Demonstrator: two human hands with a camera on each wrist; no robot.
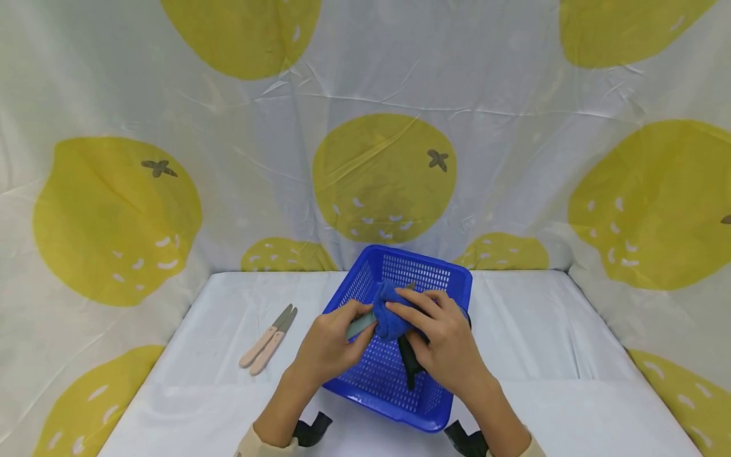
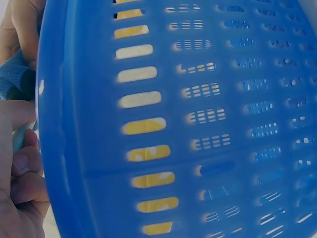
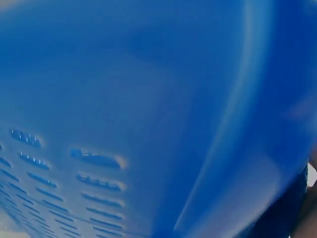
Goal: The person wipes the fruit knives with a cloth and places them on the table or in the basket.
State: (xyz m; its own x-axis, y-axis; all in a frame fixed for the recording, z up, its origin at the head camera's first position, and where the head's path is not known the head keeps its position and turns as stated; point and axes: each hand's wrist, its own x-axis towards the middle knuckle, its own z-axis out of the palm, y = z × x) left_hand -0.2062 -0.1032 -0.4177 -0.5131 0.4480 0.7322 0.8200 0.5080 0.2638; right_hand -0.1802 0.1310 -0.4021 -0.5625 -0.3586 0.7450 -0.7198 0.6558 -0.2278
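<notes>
My left hand (image 1: pixel 325 346) pinches a flat pale-green handle (image 1: pixel 360 325) between thumb and fingers, over the blue basket (image 1: pixel 394 414). My right hand (image 1: pixel 448 336) grips a blue cloth (image 1: pixel 390 314) that is wrapped round the far part of the same item, so what the handle belongs to is hidden. Below the right hand a black object (image 1: pixel 409 365) shows inside the basket, partly covered by the hand. In the left wrist view the basket wall fills most of the picture, with the left fingers (image 2: pixel 25 191) at its left edge. Basket wall also fills the right wrist view.
Two knives with pale pink handles (image 1: pixel 267 350) lie side by side on the white-covered table (image 1: pixel 188 374), left of the basket. Behind stands a white cloth backdrop (image 1: pixel 502 158) with yellow lemons. Black wrist mounts (image 1: pixel 311 431) show near the front edge.
</notes>
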